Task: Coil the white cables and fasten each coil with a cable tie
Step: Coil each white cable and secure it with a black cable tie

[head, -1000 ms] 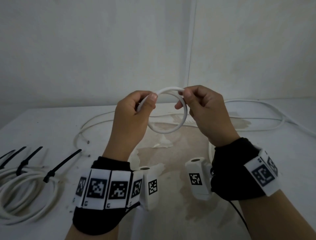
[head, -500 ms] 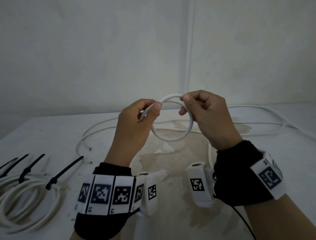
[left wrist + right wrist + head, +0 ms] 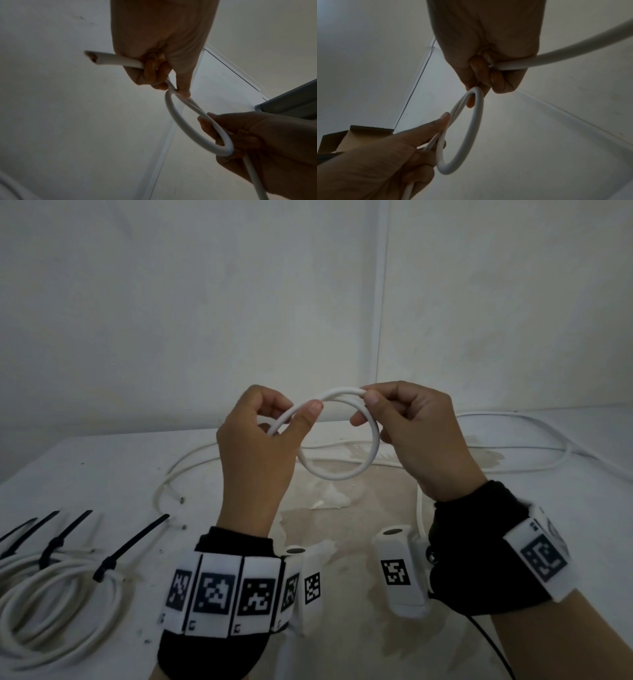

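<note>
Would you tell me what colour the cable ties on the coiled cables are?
Black; the cable ties show best in the head view.

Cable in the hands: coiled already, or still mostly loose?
Mostly loose: the cable forms one small loop between the left hand and right hand; the rest trails across the table.

White cable (image 3: 337,470) looped once, raised above table; tied coil (image 3: 58,607) with black ties lower left.
</note>
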`<state>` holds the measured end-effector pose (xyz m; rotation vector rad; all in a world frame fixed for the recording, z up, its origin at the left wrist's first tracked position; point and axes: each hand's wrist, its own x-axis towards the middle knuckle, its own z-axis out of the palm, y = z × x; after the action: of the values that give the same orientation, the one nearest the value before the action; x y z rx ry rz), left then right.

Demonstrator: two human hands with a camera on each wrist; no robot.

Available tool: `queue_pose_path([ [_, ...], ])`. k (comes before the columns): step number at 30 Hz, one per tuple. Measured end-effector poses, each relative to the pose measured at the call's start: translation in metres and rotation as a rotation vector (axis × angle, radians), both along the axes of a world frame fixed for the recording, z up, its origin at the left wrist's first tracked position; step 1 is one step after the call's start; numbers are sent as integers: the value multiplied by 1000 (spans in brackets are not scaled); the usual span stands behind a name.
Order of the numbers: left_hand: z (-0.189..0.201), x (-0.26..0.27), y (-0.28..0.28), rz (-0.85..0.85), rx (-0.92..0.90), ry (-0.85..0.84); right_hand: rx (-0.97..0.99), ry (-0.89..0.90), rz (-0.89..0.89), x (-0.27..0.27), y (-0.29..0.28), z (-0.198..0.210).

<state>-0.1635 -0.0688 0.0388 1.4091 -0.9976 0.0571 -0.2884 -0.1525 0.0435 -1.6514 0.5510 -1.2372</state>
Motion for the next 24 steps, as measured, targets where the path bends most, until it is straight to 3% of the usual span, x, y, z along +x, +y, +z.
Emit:
queue_pose_path([
  [6,-1,4,1,53,31,-82,-56,75,14,-3,5,6],
  [11,0,-1,0,59,10,-102,-92,37,-41,-2,2,5],
  [14,4,-2,2,-29,93,-74,-138,13,-75,-3,-1,4],
  [19,14,12,11,-209,266,128,-155,53,-126,-8,-11,-1],
  [24,15,14,19,-413,304,180,-176,70,-183,-9,-16,-4],
])
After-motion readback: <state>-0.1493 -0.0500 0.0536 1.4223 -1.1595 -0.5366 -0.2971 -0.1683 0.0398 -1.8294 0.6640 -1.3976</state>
